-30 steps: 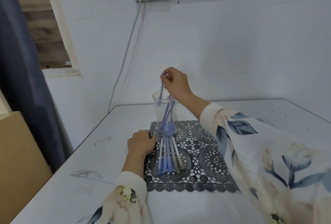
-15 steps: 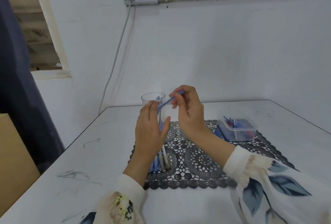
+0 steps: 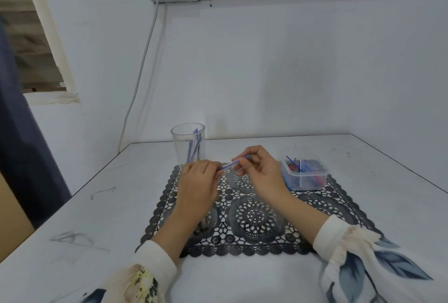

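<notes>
Blue pen [image 3: 230,164], lifted out of the clear cup [image 3: 188,144] a second ago with the right hand [image 3: 263,175] alone. Now brought down and held at a slant just above the dark lace mat [image 3: 257,220], with the left hand [image 3: 197,182] raised off the mat to take the other end. Out of the cup for good, then, and probably about to be pulled apart or twisted open, judging by the two-ended hold.

Left grip: closed round the lower end of the pen, fingers curled over it and hiding that end. Right grip: closed as well, pinching the upper end between thumb and fingertips, with a little of the pen poking out past them. Between the two hands, only a short stretch of barrel on show.

Behind the left hand, on the white desk [image 3: 97,205]: the cup, upright, with more blue pens inside. To the right, on the mat's far corner: a small clear plastic box [image 3: 304,174] of thin blue and red pieces, untouched.
</notes>
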A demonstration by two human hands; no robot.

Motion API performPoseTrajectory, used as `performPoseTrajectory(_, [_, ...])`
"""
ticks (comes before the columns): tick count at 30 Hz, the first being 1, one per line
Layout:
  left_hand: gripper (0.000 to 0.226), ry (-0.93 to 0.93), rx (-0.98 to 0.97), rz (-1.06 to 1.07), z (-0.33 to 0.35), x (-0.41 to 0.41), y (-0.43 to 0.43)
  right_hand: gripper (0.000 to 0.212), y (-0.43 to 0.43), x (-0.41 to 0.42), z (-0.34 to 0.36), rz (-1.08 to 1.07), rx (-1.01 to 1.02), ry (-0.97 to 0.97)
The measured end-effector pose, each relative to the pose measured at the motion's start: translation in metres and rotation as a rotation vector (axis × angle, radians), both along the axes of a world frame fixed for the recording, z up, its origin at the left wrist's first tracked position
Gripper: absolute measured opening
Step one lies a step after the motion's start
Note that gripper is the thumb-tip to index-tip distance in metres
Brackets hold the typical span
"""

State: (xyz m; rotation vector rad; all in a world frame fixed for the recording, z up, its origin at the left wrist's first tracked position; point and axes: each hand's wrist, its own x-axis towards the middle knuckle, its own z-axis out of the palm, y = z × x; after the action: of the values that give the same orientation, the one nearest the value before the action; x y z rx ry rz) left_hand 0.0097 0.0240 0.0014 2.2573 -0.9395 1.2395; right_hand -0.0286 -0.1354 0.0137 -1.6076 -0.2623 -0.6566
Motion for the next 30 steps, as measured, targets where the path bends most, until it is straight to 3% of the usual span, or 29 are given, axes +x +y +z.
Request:
performPoseTrajectory(3, [0.028, 0.047, -0.008, 0.007, -0.002, 0.002, 0.002, 0.006, -0.016, -0.002, -0.002, -0.127, -0.436, -0.001])
performPoseTrajectory(7, [0.028, 0.077, 0.018, -0.004, -0.005, 0.004, 0.001, 0.026, -0.033, 0.003, -0.003, -0.210, -0.957, -0.001])
performPoseTrajectory(9, [0.027, 0.096, 0.056, -0.010, -0.006, 0.004, 0.000, 0.028, -0.039, 0.007, -0.007, -0.250, -1.093, -0.003])
performPoseTrajectory(16, [0.035, 0.190, 0.128, 0.023, -0.006, 0.000, -0.001, 0.012, -0.044, 0.015, -0.022, -0.438, -1.190, -0.280])
performPoseTrajectory(22, [0.044, 0.210, 0.169, 0.068, -0.005, -0.003, -0.003, 0.012, -0.044, 0.013, -0.023, -0.503, -1.206, -0.372])
performPoseTrajectory(26, [0.033, 0.356, 0.185, 0.089, -0.001, -0.007, -0.004, 0.018, -0.044, 0.011, -0.023, -0.486, -1.195, -0.399])
performPoseTrajectory(30, [0.038, 0.457, 0.166, 0.088, 0.000, -0.008, -0.004, 0.016, -0.044, 0.010, -0.021, -0.477, -1.173, -0.445])
